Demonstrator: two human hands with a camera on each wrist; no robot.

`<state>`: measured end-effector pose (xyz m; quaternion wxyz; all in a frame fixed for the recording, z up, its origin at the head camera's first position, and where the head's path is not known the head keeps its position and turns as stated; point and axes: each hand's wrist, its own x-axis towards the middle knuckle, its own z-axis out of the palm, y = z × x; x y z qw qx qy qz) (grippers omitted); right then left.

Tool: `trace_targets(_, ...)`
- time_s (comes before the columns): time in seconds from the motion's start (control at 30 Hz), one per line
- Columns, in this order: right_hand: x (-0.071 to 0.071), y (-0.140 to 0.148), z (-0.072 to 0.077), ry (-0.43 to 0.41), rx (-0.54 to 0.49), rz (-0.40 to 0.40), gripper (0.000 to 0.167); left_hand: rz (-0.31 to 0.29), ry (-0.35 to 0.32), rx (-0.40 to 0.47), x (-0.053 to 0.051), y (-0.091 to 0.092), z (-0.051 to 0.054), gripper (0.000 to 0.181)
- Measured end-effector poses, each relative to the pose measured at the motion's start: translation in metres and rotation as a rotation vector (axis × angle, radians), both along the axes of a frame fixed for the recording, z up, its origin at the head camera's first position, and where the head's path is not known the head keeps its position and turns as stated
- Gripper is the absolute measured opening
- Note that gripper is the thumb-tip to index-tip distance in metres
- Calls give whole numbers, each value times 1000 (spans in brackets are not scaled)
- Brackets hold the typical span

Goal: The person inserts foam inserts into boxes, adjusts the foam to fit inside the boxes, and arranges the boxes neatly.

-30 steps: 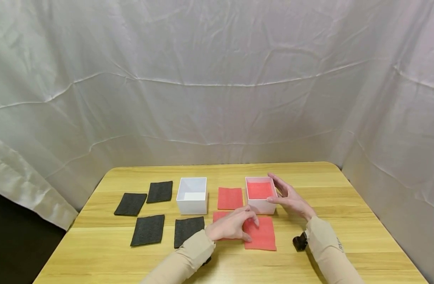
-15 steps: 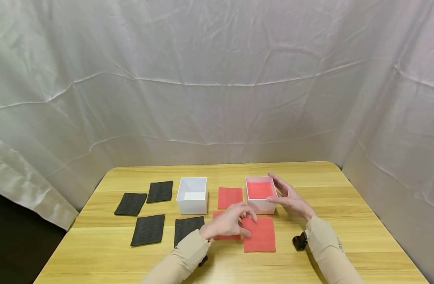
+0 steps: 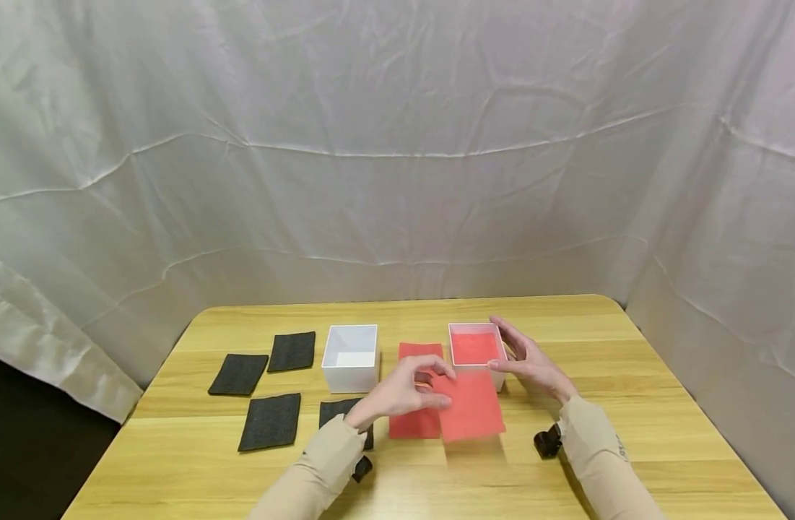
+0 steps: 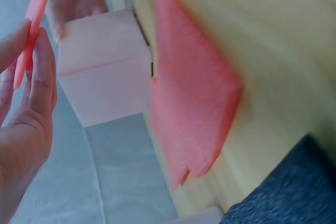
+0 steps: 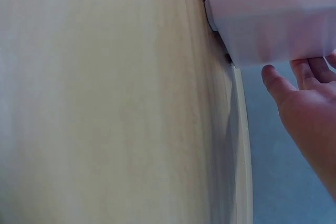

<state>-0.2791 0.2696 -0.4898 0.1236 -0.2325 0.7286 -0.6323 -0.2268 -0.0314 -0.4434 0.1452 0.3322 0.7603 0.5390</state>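
Note:
My left hand (image 3: 397, 393) pinches one red felt square (image 3: 471, 408) between thumb and fingers, lifted off the table. In the left wrist view that felt (image 4: 32, 24) shows edge-on, gripped at one side. My right hand (image 3: 533, 365) rests against the right side of a white box (image 3: 475, 326), its thumb by the front right corner. Its fingers (image 5: 310, 77) look fairly straight against the wall in the right wrist view. Inside this box lies red felt (image 3: 474, 349). Beneath my left hand, a red square (image 3: 415, 426) lies flat, with another red square (image 3: 419, 350) behind it.
A second white box (image 3: 350, 379) with a bare bottom stands left of the red squares. Several black felt squares (image 3: 270, 421) lie on the left of the wooden table (image 3: 196, 469). A pale curtain (image 3: 397, 217) encloses the back and sides.
My left hand has raised the front right red felt square from the table, up toward the filled box, and shifted slightly left. The right hand stays at the box.

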Motion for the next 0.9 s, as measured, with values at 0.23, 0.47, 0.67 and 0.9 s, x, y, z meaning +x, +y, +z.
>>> trace_targets(0.23,0,1,-1,10,-18,7,92,160,-49,58,-5,-1,11,41)
trace_targets(0.47,-2,2,-4,39,-56,37,91,306,-69,48,-10,4,18,38)
trace_targets(0.67,-2,2,-4,62,-72,61,90,391,-63,111,-16,10,18,38)
trace_targets(0.9,-2,1,-6,46,-140,90,94,461,-2,160,-27,18,17,36)
